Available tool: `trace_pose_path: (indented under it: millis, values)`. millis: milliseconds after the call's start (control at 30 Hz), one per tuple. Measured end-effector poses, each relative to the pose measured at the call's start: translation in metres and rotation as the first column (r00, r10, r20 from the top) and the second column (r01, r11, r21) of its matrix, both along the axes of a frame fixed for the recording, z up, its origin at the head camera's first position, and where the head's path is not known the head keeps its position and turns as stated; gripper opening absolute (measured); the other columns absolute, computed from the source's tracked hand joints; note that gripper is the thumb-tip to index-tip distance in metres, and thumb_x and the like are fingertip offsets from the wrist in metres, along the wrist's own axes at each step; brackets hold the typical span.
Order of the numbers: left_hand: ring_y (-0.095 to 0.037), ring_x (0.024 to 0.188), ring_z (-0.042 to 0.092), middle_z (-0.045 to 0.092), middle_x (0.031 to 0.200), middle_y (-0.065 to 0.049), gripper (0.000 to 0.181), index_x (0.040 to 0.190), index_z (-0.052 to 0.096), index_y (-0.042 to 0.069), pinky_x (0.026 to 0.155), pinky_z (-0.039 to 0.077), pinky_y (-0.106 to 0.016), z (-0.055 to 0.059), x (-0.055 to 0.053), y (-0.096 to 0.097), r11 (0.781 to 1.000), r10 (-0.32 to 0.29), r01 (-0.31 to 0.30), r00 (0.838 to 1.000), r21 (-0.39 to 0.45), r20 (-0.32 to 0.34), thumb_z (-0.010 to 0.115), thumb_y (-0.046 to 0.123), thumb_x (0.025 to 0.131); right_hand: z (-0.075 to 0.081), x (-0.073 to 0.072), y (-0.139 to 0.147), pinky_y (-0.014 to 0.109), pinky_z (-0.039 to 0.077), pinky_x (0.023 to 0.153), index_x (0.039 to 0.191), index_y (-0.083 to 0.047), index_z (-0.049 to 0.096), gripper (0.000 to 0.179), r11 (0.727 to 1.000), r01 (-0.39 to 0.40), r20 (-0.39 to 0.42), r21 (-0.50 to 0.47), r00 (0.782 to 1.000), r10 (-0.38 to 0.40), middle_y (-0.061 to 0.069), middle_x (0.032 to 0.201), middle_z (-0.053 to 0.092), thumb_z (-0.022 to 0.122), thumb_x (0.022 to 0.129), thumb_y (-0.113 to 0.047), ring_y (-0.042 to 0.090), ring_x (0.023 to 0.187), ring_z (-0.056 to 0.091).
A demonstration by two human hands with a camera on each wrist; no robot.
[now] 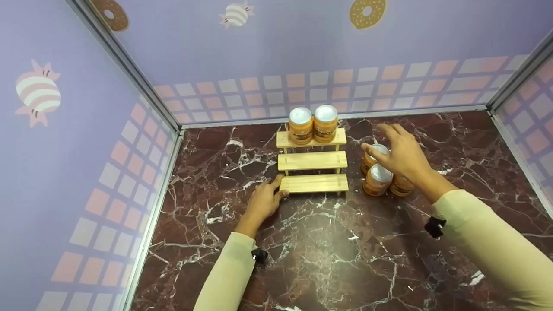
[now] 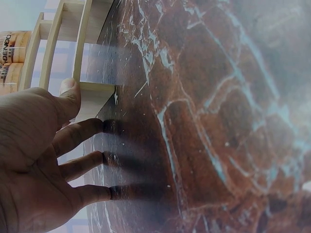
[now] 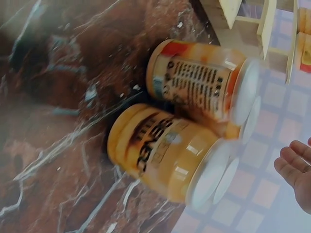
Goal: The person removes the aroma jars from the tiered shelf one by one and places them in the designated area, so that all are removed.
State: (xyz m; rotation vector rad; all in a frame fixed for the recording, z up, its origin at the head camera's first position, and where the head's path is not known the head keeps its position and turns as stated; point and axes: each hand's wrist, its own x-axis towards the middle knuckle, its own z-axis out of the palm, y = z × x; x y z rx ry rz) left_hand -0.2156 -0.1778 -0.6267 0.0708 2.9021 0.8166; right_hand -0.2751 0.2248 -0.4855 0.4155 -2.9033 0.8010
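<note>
A three-step wooden stand (image 1: pixel 313 161) sits on the table. Two orange jars with pale lids, a left jar (image 1: pixel 300 125) and a right jar (image 1: pixel 325 124), stand upright side by side on its top step. My left hand (image 1: pixel 262 199) holds the left end of the lowest step, thumb in front and a finger behind; in the left wrist view its other fingertips (image 2: pixel 104 158) touch the table. My right hand (image 1: pixel 404 155) is spread above several more orange jars (image 1: pixel 376 181) grouped right of the stand. The right wrist view shows a printed label on the nearest jar (image 3: pixel 160 150).
Dark red marbled table (image 1: pixel 319 259) with white veins lies under everything. A purple back wall (image 1: pixel 285 47) with pink and white squares rises behind the stand. Side walls (image 1: pixel 86 151) close in the left and right. Black cameras (image 1: pixel 434 226) are worn at both wrists.
</note>
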Motion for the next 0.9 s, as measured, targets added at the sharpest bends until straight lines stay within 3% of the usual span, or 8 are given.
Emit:
trace_pose_path:
  millis: [133, 333, 500, 667, 733, 800, 900]
  values:
    - [-0.065, 0.147, 0.051, 0.055, 0.162, -0.033, 0.065, 0.166, 0.052, 0.033, 0.12, 0.044, -0.077, 0.007, 0.003, 0.002, 1.0, -0.011, 0.011, 1.0, 0.001, -0.017, 0.068, 0.053, 0.106, 0.002, -0.004, -0.011, 0.077, 0.046, 0.117, 0.163, -0.002, 0.048, 0.091, 1.0, -0.004, 0.006, -0.017, 1.0, 0.004, 0.029, 0.156, 0.056, 0.071, 0.102, -0.066, 0.058, 0.14, 0.056]
    - [-0.066, 0.15, 0.047, 0.05, 0.167, -0.032, 0.068, 0.167, 0.05, 0.034, 0.122, 0.04, -0.079, -0.008, -0.001, -0.002, 1.0, -0.01, 0.01, 1.0, 0.009, -0.017, 0.07, 0.053, 0.104, 0.003, -0.008, -0.025, 0.076, 0.046, 0.118, 0.164, 0.0, 0.046, 0.095, 0.998, -0.019, 0.005, -0.055, 1.0, 0.02, 0.028, 0.152, 0.058, 0.072, 0.101, -0.066, 0.057, 0.14, 0.057]
    - [-0.066, 0.151, 0.045, 0.048, 0.169, -0.029, 0.069, 0.167, 0.049, 0.037, 0.123, 0.039, -0.079, -0.01, -0.002, -0.003, 1.0, -0.005, 0.005, 1.0, 0.017, -0.003, 0.068, 0.056, 0.104, 0.001, -0.013, -0.037, 0.074, 0.045, 0.12, 0.163, 0.004, 0.046, 0.093, 0.996, -0.031, -0.014, -0.089, 0.999, 0.03, 0.031, 0.152, 0.059, 0.074, 0.102, -0.061, 0.058, 0.138, 0.058]
    - [-0.066, 0.15, 0.047, 0.05, 0.167, -0.03, 0.067, 0.167, 0.05, 0.035, 0.121, 0.042, -0.079, 0.007, 0.005, 0.0, 1.0, -0.008, 0.008, 1.0, 0.015, 0.006, 0.068, 0.053, 0.106, 0.001, -0.018, -0.049, 0.073, 0.043, 0.123, 0.163, 0.003, 0.046, 0.09, 0.996, -0.027, -0.004, -0.087, 1.0, 0.027, 0.031, 0.156, 0.056, 0.076, 0.102, -0.055, 0.058, 0.142, 0.056]
    - [-0.065, 0.15, 0.048, 0.051, 0.166, -0.032, 0.065, 0.167, 0.05, 0.033, 0.121, 0.041, -0.079, 0.018, 0.008, 0.003, 1.0, -0.009, 0.008, 1.0, 0.017, 0.016, 0.068, 0.051, 0.107, 0.003, -0.019, -0.053, 0.073, 0.042, 0.124, 0.164, 0.003, 0.045, 0.09, 0.996, -0.03, 0.001, -0.087, 1.0, 0.03, 0.031, 0.158, 0.055, 0.076, 0.102, -0.054, 0.058, 0.143, 0.055]
    - [-0.064, 0.15, 0.048, 0.051, 0.165, -0.033, 0.065, 0.168, 0.049, 0.032, 0.122, 0.041, -0.078, 0.019, 0.008, 0.004, 1.0, -0.011, 0.011, 1.0, 0.01, 0.016, 0.066, 0.05, 0.108, 0.005, -0.02, -0.058, 0.072, 0.043, 0.124, 0.164, 0.003, 0.045, 0.09, 0.995, -0.037, 0.002, -0.09, 0.999, 0.038, 0.031, 0.158, 0.055, 0.076, 0.102, -0.054, 0.057, 0.143, 0.055]
    - [-0.06, 0.153, 0.047, 0.049, 0.167, -0.031, 0.067, 0.168, 0.049, 0.033, 0.125, 0.039, -0.077, 0.008, 0.003, 0.002, 1.0, -0.007, 0.007, 1.0, 0.018, 0.021, 0.068, 0.051, 0.106, 0.008, -0.022, -0.063, 0.071, 0.043, 0.124, 0.165, 0.004, 0.043, 0.093, 0.995, -0.048, 0.01, -0.088, 0.999, 0.049, 0.031, 0.159, 0.054, 0.075, 0.102, -0.057, 0.056, 0.145, 0.054]
